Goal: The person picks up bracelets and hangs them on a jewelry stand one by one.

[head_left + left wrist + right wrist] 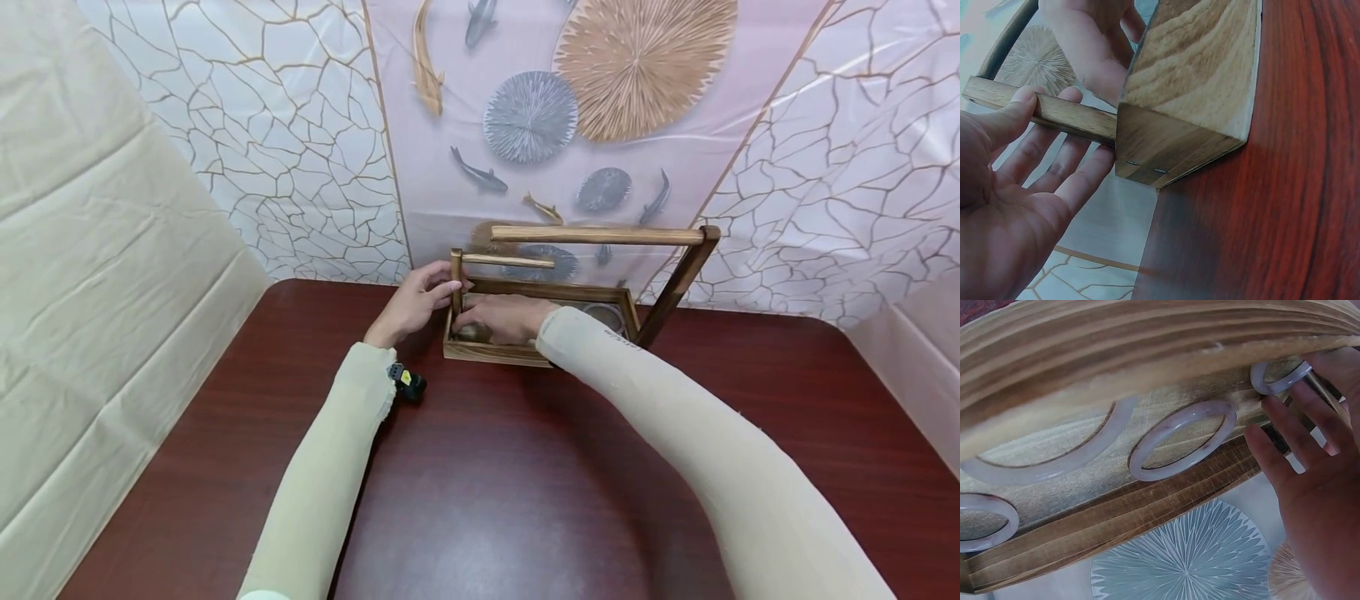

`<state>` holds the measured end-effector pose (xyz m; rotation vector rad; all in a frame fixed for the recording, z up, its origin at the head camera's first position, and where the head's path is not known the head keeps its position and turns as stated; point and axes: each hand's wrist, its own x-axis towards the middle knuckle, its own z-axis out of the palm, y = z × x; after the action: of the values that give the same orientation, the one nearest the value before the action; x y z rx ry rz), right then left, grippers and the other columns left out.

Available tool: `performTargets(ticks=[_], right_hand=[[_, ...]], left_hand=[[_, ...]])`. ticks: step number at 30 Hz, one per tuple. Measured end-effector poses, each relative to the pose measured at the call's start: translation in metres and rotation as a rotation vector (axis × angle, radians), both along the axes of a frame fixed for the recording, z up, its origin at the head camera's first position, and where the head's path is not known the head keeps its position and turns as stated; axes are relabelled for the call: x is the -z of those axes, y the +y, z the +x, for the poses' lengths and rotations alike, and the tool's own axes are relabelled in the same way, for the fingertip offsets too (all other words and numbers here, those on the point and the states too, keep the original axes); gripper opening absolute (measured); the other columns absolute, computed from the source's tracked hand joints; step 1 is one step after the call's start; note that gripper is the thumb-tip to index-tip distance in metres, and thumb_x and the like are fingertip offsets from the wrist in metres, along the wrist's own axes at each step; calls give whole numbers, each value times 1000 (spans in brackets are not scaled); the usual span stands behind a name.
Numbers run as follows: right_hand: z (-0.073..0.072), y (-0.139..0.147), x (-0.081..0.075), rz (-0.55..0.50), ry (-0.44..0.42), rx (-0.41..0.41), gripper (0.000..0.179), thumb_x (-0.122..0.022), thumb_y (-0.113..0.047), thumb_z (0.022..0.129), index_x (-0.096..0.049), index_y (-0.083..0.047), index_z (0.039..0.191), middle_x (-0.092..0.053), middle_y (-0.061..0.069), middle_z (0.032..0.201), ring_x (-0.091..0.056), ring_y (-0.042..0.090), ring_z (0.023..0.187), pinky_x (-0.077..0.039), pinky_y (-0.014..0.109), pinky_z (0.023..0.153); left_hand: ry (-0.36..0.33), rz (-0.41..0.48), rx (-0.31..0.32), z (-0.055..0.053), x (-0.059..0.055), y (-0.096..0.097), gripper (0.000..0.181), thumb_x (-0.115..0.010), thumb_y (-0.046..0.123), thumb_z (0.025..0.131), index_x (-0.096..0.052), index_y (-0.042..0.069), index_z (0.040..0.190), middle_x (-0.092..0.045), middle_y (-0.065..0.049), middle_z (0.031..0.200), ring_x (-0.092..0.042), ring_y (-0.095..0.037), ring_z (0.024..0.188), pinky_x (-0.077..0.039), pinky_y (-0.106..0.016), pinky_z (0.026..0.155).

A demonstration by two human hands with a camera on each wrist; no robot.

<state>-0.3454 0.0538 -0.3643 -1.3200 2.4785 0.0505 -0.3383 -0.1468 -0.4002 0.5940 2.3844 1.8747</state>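
Observation:
A wooden stand with a shallow tray [498, 353] stands at the table's far edge. My left hand [412, 305] holds its left upright [1075, 117], thumb on one side and fingers on the other. My right hand [506, 317] reaches into the tray's left end. In the right wrist view, its thumb and fingers pinch a pale bangle [1259, 380], partly hidden by the hand. Other pale bangles lie in the tray: a middle bangle [1137, 464], a large bangle [1054, 470] partly behind the tray wall, and a cut-off bangle [1010, 519].
A long wooden bar [592, 236] joins the stand's tall right upright [678, 287]. A shorter bar [510, 261] runs from the left upright. Behind stands a patterned backdrop [300, 125]. The dark red table [480, 500] stretches toward me.

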Motion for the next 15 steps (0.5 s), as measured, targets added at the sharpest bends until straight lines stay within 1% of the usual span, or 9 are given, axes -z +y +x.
performTargets(ticks=[5,10,15], right_hand=[[-2,0,-4,-5,-8,7,61,-72,5,89,-61,-25,141,-53,7,150,-50,28,139,-49,45,109],[-3,-2,-6,-18,-12,-25,61,-74,9,84,-63,-18,138,-57,7,145,-53,27,136,-47,43,111],[-3,-4,-7,29,-30,-21,64,-72,10,85,-61,-20,141,-62,7,142,-59,27,128,-53,41,103]], left_hand=[[-7,9,-7,0,-2,-1,32,-54,14,105,-59,0,133,-67,-23,129,-64,-28,124,-50,-48,109],[-15,13,-12,1,-3,-2,32,-54,13,105,-59,-1,133,-67,-23,130,-64,-28,125,-50,-47,109],[-11,-6,-6,0,0,-2,32,-54,15,105,-59,1,133,-67,-21,130,-63,-29,125,-50,-48,109]])
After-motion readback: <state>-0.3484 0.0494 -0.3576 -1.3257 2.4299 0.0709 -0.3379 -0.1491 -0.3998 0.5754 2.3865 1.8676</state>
